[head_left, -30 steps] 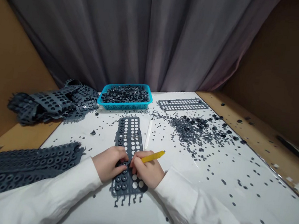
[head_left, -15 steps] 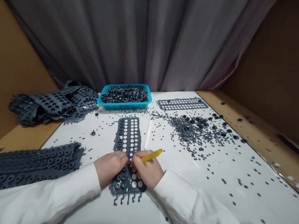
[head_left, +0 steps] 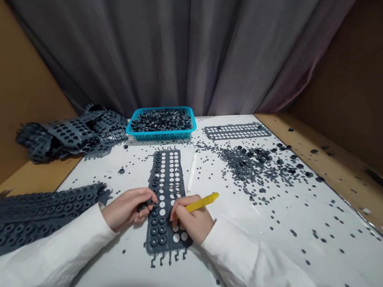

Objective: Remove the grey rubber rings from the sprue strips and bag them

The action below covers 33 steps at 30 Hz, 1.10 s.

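In the middle of the white table lies a dark grey rubber sheet (head_left: 170,188) with rows of round holes; ring-shaped pieces still sit along its left side and near end. My left hand (head_left: 129,208) is at the sheet's left edge, fingers curled around small dark rubber pieces (head_left: 144,204). A slim yellow pen-like tool (head_left: 202,202) is gripped in my right hand (head_left: 193,216), over the right part of the sheet. The tool's tip is hidden by my fingers.
A blue basket (head_left: 159,135) full of small dark pieces stands at the back. Punched sheets (head_left: 73,132) are heaped left of it, unpunched sheets (head_left: 37,217) nearer me. Loose discs (head_left: 248,165), another holed sheet (head_left: 237,130) and a white stick (head_left: 192,172) lie to the right.
My left hand has drawn left, away from my right hand, with small dark pieces in its fingers. More holes and rings of the sheet show between the hands. The view has shifted slightly.
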Each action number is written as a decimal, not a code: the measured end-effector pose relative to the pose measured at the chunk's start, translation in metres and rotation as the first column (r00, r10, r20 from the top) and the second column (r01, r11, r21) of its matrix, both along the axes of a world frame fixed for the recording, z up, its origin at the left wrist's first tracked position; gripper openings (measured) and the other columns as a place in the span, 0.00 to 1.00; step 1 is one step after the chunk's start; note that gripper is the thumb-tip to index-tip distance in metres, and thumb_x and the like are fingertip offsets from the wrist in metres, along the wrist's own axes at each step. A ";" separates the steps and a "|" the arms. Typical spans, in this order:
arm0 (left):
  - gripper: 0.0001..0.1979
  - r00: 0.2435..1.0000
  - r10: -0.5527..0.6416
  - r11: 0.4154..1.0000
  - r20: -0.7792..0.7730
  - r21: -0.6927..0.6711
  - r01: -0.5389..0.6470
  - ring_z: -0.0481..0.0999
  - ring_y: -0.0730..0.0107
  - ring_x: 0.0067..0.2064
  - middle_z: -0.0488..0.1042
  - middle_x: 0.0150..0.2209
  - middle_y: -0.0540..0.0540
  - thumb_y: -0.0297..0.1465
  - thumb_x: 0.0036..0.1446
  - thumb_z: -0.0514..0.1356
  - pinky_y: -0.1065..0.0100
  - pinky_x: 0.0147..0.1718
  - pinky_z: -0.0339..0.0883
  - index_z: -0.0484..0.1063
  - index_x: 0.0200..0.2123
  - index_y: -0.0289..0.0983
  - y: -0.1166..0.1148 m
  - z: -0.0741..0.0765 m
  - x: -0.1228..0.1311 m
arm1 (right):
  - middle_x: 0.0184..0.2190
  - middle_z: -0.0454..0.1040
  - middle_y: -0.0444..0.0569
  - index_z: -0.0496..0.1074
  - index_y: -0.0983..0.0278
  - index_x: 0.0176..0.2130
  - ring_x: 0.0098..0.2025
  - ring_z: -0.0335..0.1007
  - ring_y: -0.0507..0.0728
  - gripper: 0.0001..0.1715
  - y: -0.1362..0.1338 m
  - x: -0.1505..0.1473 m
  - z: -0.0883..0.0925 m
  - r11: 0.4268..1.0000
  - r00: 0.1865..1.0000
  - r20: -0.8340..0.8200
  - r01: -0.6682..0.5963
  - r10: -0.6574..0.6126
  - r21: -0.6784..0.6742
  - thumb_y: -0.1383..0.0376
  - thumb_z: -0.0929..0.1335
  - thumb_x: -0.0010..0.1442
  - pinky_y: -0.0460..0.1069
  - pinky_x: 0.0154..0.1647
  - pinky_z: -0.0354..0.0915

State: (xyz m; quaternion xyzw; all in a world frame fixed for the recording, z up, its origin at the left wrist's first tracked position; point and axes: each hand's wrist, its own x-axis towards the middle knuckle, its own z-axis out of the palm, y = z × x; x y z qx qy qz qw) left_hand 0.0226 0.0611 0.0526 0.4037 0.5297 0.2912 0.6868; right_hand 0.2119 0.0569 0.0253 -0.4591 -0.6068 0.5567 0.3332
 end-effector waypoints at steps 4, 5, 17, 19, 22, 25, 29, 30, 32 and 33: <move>0.10 0.985 0.075 0.985 0.155 -0.167 -0.049 0.55 0.83 0.16 0.66 0.21 0.50 0.36 0.45 0.59 0.77 0.15 0.43 0.66 0.26 0.34 -0.001 -0.003 0.004 | 0.12 0.66 0.43 0.67 0.65 0.16 0.19 0.62 0.50 0.14 -0.002 0.000 0.005 0.998 0.996 0.086 -0.031 0.026 0.057 0.71 0.59 0.47 0.43 0.20 0.57; 0.10 0.986 0.068 0.985 0.151 -0.169 -0.042 0.55 0.83 0.16 0.67 0.22 0.49 0.36 0.45 0.59 0.77 0.15 0.43 0.66 0.26 0.34 0.000 -0.003 0.004 | 0.13 0.66 0.43 0.66 0.65 0.16 0.19 0.62 0.50 0.14 -0.003 0.000 0.006 0.996 0.993 0.113 -0.037 0.027 0.084 0.71 0.59 0.48 0.43 0.21 0.57; 0.07 0.588 -0.166 0.693 -0.792 0.330 0.641 0.68 0.70 0.28 0.70 0.26 0.47 0.32 0.47 0.61 0.70 0.29 0.60 0.75 0.29 0.35 -0.006 0.005 0.015 | 0.14 0.66 0.42 0.65 0.64 0.16 0.22 0.62 0.50 0.16 -0.001 -0.001 0.006 0.980 0.974 0.224 -0.077 0.035 0.181 0.70 0.58 0.52 0.44 0.27 0.56; 0.06 0.489 -0.161 0.647 -0.857 0.282 0.708 0.69 0.68 0.30 0.70 0.28 0.47 0.30 0.46 0.62 0.69 0.31 0.61 0.75 0.30 0.35 -0.005 0.005 0.018 | 0.14 0.66 0.42 0.65 0.64 0.16 0.22 0.63 0.50 0.16 -0.001 0.000 0.005 0.985 0.977 0.209 -0.067 0.033 0.161 0.70 0.58 0.51 0.44 0.26 0.56; 0.06 0.362 -0.142 0.601 -0.921 0.210 0.771 0.71 0.63 0.35 0.71 0.32 0.45 0.29 0.46 0.62 0.67 0.35 0.63 0.72 0.30 0.35 -0.005 0.007 0.023 | 0.14 0.66 0.42 0.66 0.64 0.16 0.22 0.63 0.51 0.16 -0.001 -0.001 0.006 0.989 0.980 0.199 -0.055 0.027 0.137 0.70 0.59 0.51 0.44 0.25 0.56; 0.05 0.223 -0.145 0.543 -0.964 0.112 0.833 0.72 0.61 0.38 0.70 0.35 0.42 0.29 0.51 0.58 0.65 0.36 0.65 0.71 0.32 0.34 -0.008 0.011 0.030 | 0.14 0.66 0.42 0.65 0.64 0.16 0.22 0.63 0.50 0.16 -0.001 -0.001 0.007 0.990 0.979 0.203 -0.050 0.022 0.135 0.70 0.59 0.51 0.44 0.25 0.56; 0.10 0.066 -0.125 0.524 -0.990 -0.009 0.852 0.72 0.59 0.39 0.70 0.37 0.39 0.25 0.57 0.50 0.62 0.38 0.66 0.70 0.36 0.32 -0.017 0.011 0.040 | 0.14 0.66 0.42 0.64 0.64 0.16 0.22 0.62 0.50 0.16 -0.001 -0.001 0.004 0.987 0.979 0.203 -0.048 0.016 0.155 0.70 0.59 0.51 0.44 0.25 0.56; 0.11 0.049 -0.119 0.532 -0.992 -0.022 0.847 0.72 0.59 0.39 0.70 0.37 0.39 0.23 0.58 0.48 0.61 0.38 0.66 0.70 0.36 0.32 -0.020 0.010 0.042 | 0.14 0.66 0.42 0.65 0.64 0.16 0.22 0.62 0.50 0.16 -0.001 -0.001 0.003 0.986 0.979 0.203 -0.049 0.017 0.157 0.70 0.59 0.51 0.44 0.25 0.56; 0.14 0.043 -0.096 0.545 -0.994 -0.017 0.838 0.72 0.59 0.38 0.71 0.35 0.39 0.20 0.57 0.45 0.60 0.37 0.67 0.70 0.35 0.32 -0.026 0.005 0.042 | 0.14 0.66 0.42 0.65 0.64 0.16 0.22 0.61 0.50 0.16 -0.001 -0.001 0.004 0.985 0.978 0.208 -0.052 0.017 0.163 0.70 0.59 0.51 0.44 0.25 0.55; 0.14 0.056 -0.076 0.549 -0.996 0.005 0.836 0.72 0.59 0.38 0.71 0.35 0.39 0.19 0.57 0.45 0.60 0.37 0.67 0.70 0.35 0.33 -0.028 0.001 0.041 | 0.14 0.66 0.42 0.64 0.64 0.16 0.22 0.61 0.50 0.16 -0.001 -0.001 0.004 0.984 0.976 0.215 -0.055 0.018 0.168 0.70 0.59 0.51 0.44 0.25 0.55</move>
